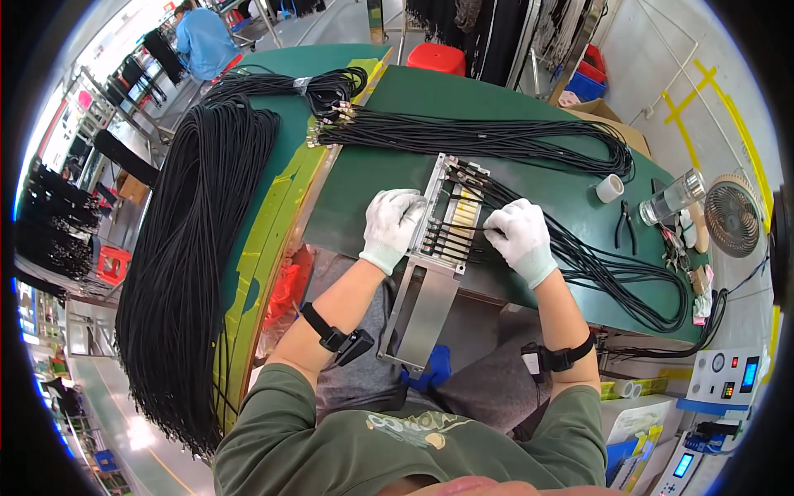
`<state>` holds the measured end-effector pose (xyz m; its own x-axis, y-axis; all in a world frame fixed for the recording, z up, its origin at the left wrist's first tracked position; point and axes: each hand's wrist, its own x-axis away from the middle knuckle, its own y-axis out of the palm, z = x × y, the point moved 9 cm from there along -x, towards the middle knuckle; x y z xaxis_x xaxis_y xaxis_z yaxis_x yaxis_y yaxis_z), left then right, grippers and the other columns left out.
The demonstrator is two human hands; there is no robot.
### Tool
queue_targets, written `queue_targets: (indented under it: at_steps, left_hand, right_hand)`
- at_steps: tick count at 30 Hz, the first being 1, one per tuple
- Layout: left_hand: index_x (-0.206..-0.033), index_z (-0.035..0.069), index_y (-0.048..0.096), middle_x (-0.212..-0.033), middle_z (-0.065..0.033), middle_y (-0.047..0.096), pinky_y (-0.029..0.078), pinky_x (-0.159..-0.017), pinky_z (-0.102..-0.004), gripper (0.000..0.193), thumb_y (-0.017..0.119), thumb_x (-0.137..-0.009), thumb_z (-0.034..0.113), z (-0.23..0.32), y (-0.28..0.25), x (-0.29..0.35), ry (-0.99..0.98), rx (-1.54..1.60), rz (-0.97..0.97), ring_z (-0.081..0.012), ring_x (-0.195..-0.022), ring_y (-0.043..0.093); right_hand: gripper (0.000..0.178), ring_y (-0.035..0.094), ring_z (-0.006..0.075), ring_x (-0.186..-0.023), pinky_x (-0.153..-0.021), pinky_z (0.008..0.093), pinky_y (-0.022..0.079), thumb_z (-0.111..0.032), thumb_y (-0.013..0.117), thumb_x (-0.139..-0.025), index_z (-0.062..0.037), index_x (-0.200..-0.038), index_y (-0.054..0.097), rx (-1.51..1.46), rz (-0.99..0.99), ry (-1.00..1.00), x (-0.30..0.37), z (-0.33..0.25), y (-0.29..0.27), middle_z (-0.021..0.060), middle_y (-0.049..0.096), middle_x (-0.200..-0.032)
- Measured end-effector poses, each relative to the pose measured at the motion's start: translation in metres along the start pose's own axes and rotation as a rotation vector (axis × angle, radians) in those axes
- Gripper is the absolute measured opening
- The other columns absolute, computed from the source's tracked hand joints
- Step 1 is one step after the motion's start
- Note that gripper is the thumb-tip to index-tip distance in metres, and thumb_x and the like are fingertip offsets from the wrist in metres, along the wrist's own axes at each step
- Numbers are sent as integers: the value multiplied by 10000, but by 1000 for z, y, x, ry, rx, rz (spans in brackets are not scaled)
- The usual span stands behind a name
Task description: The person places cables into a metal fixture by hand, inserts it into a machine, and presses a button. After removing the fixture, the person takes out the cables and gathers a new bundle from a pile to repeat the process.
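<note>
A long metal fixture (437, 289) juts over the near edge of the green table, with several black cables laid crosswise in its slots beside a row of pale yellow blocks (466, 212). My left hand (392, 221), in a white glove, rests against the fixture's left side. Its fingers are curled together at the cable ends, and what they pinch is hidden. Just right of the fixture, my gloved right hand (521, 236) pinches a thin black cable that crosses the slots. From the fixture a bundle of black cables (579, 260) runs off to the right.
More black cables (488, 135) lie across the back, and a big bundle (194, 215) hangs at left. On the right are a white tape roll (609, 188), pliers (626, 227), a clear bottle (672, 198) and a fan (734, 215). A seated person (205, 41) is far left.
</note>
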<state>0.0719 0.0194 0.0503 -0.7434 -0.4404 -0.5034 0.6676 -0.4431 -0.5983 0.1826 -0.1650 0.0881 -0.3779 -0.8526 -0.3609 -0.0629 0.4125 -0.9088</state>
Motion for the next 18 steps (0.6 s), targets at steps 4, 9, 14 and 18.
queue_targets:
  at_steps: [4, 9, 14, 18]
  left_hand:
    - [-968, 67, 744, -1068, -110, 723, 500, -947, -404, 164, 668, -890, 190, 2, 0, 1, 19, 3, 13, -306, -1037, 651]
    - [-952, 87, 746, -1124, -150, 699, 497, -956, -434, 147, 681, -853, 176, 22, 5, 0, 145, 25, -42, -355, -1043, 643]
    - [-1119, 289, 767, -1489, -239, 454, 296, -1149, -587, 346, 726, -799, 412, 49, 30, 12, 276, -223, -257, -477, -1339, 427]
    - [-1053, 321, 791, -1492, -221, 460, 252, -1171, -597, 287, 742, -791, 427, 50, 32, 12, 258, -234, -266, -470, -1362, 412]
  right_hand:
    - [101, 603, 267, -921, -800, 402, 452, -182, 766, -730, -160, -807, 703, 40, 40, -25, 2, -3, -2, 25, 655, -795]
    - [95, 602, 272, -913, -783, 407, 447, -163, 751, -735, -148, -789, 675, -5, 155, -37, 3, -6, -8, 24, 641, -786]
    - [95, 601, 296, -861, -756, 429, 467, -136, 757, -707, -121, -767, 685, -27, 113, -58, 2, -13, -5, 57, 640, -764]
    - [161, 593, 282, -941, -814, 415, 460, -268, 782, -756, -160, -873, 758, -73, 80, 74, -7, 10, -4, 40, 681, -893]
